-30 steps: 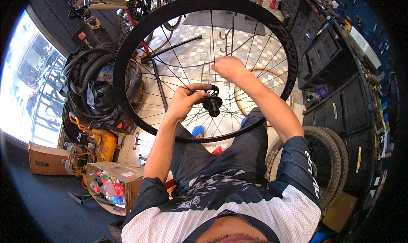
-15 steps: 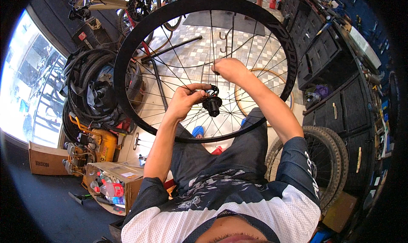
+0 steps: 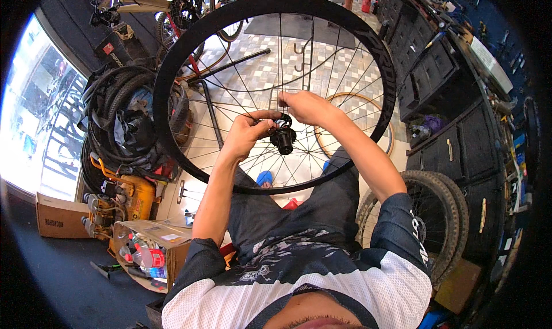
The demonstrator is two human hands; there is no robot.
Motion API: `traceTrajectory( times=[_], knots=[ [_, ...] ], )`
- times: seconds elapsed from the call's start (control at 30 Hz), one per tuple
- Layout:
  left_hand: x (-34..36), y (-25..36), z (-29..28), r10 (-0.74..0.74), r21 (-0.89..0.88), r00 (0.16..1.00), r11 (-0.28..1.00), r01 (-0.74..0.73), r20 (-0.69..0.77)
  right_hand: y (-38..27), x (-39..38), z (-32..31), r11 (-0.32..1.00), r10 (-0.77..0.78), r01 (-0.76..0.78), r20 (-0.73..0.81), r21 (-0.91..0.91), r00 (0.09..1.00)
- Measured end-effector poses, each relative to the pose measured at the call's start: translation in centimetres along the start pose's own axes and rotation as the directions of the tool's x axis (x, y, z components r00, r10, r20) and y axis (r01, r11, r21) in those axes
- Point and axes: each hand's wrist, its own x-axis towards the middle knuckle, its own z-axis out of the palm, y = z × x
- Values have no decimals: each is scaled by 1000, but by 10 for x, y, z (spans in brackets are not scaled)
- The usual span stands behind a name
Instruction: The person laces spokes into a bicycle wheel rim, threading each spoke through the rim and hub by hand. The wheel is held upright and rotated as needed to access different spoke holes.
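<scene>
A bicycle wheel with a deep black rim [image 3: 172, 47] and thin dark spokes stands in front of me, above my legs. At its middle is a black hub [image 3: 283, 142]. My left hand [image 3: 246, 134] is closed at the hub's upper left, thumb and index finger pinching its flange; what lies between the fingertips is partly hidden. Just above and right of the hub, my right hand [image 3: 306, 108] is closed, its fingertips around a spoke [image 3: 280, 53] running up to the top of the rim.
Tyres [image 3: 118, 107] are piled at left, above a yellow compressor [image 3: 135, 196] and a cardboard box [image 3: 179, 248] of bottles. Black drawers [image 3: 454, 150] line the right, with knobby-tyred wheels [image 3: 443, 214] below. Bicycles [image 3: 187, 10] and a stand leg [image 3: 210, 113] are beyond the wheel.
My right hand has slid down along the spoke, closer to the hub and to my left hand. The left hand stays at the hub; the whole view has shifted slightly.
</scene>
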Motion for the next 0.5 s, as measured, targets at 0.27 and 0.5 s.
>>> traceTrajectory(
  times=[0.27, 0.5],
  knots=[
    [9, -2, -2, -17, -38, 1000, 999, 17, 0, -21, -51, -6, 976, -31, 50, -91, 211, 995],
    [4, -7, -5, 29, -74, 1000, 997, -30, -8, -50, -83, 8, 982, -125, 154, -243, 106, 962]
  ],
)
